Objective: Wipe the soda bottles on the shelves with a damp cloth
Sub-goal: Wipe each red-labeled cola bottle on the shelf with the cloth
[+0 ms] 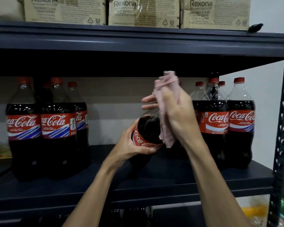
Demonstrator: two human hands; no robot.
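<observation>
"Pink cloth [166,99], clutched in the right hand [179,115], covers the shoulder of the tilted bottle [147,126]; the left hand [129,145] grips its label, over the shelf [170,181]."

"How far along?"

"Mid-wipe on one, it seems; whether the standing bottles [56,125] are done cannot be told."

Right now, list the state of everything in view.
held bottle, tilted, cap out of sight
cloth, draped over held bottle's top
left hand, grips held bottle at label
right hand, grips cloth
left bottles, upright, capped
right bottles, upright, capped
boxes, closed
</observation>
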